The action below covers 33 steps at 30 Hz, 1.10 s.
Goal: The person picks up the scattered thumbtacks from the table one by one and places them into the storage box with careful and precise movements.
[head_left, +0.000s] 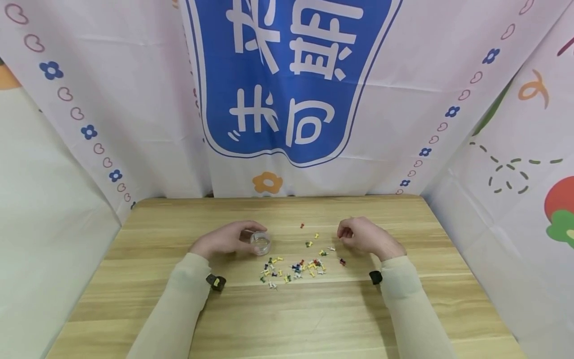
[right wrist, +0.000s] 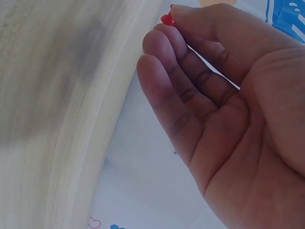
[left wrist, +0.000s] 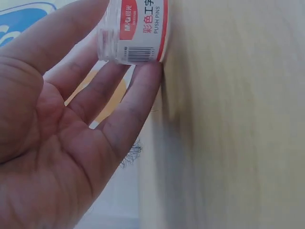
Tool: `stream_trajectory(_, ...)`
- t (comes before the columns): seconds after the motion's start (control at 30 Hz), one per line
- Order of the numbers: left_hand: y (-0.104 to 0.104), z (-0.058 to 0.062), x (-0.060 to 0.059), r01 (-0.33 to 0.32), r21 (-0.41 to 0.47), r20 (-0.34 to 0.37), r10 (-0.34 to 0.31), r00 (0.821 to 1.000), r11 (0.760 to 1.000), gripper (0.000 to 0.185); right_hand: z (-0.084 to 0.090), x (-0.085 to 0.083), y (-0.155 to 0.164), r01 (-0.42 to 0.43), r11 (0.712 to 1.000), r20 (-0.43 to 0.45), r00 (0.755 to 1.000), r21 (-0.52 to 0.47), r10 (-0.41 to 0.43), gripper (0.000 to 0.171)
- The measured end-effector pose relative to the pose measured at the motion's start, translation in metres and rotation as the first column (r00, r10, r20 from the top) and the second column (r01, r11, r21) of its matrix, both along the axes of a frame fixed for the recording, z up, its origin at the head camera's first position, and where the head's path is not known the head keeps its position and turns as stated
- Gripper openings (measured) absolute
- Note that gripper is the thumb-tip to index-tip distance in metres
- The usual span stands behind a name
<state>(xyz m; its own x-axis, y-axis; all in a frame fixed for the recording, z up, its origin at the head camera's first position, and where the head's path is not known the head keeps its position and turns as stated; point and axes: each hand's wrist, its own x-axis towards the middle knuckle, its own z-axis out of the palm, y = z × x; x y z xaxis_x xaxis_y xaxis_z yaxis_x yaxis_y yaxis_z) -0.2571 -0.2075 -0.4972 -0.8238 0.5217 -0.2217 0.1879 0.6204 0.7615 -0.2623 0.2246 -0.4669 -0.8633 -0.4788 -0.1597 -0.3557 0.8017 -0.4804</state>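
My left hand (head_left: pixel 230 238) holds a small clear plastic jar (head_left: pixel 261 243) by its sides, thumb on the near side and fingers round the far side. Its label (left wrist: pixel 138 28) reads "PUSH PINS" in the left wrist view, and the jar stands upright at the tabletop. Between thumb and fingertips, my right hand (head_left: pixel 365 235) pinches a red push pin (right wrist: pixel 167 19), seen at the top of the right wrist view. Several push pins (head_left: pixel 298 268) in red, yellow, green, blue and white lie scattered on the table between the hands.
The wooden table (head_left: pixel 287 319) ends at a back edge against a white printed curtain (head_left: pixel 148 124) with a blue panel (head_left: pixel 278 75). A lone red pin (head_left: pixel 302 226) lies farther back, and a dark red pin (head_left: pixel 343 261) lies near the right hand.
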Motion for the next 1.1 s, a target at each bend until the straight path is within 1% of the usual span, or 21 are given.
stream_trajectory(0.1, -0.002, -0.003, -0.002, -0.002, 0.022, 0.02, 0.001, 1.0, 1.0, 0.06, 0.001, 0.001, -0.001, -0.009, 1.0, 0.002, 1.0, -0.009, 0.009, 0.01)
stream_trajectory(0.27, -0.003, -0.007, -0.002, 0.006, 0.029, 0.029, -0.006, 1.0, 1.0, 0.058, 0.0, 0.001, -0.002, -0.03, 0.999, 0.015, 0.999, -0.021, 0.03, 0.009)
stream_trajectory(0.67, -0.005, -0.008, -0.004, 0.03, 0.041, 0.047, -0.032, 0.998, 0.999, 0.058, 0.003, 0.001, -0.009, -0.064, 0.998, -0.015, 0.998, -0.02, 0.064, 0.01)
stream_trajectory(0.77, -0.004, -0.008, -0.004, 0.033, 0.041, 0.048, -0.035, 0.998, 0.999, 0.058, 0.005, 0.002, -0.013, -0.066, 0.997, -0.035, 0.997, -0.026, 0.065, 0.01)
stream_trajectory(0.93, -0.005, -0.007, -0.004, 0.044, 0.026, 0.041, -0.045, 0.998, 0.999, 0.058, 0.005, 0.007, -0.028, -0.049, 0.998, -0.098, 0.994, -0.042, 0.045, 0.009)
stream_trajectory(1.1, -0.005, -0.006, -0.003, 0.045, 0.012, 0.033, -0.046, 0.998, 0.999, 0.058, 0.003, 0.013, -0.049, -0.05, 0.993, -0.124, 0.992, -0.105, 0.037, 0.01)
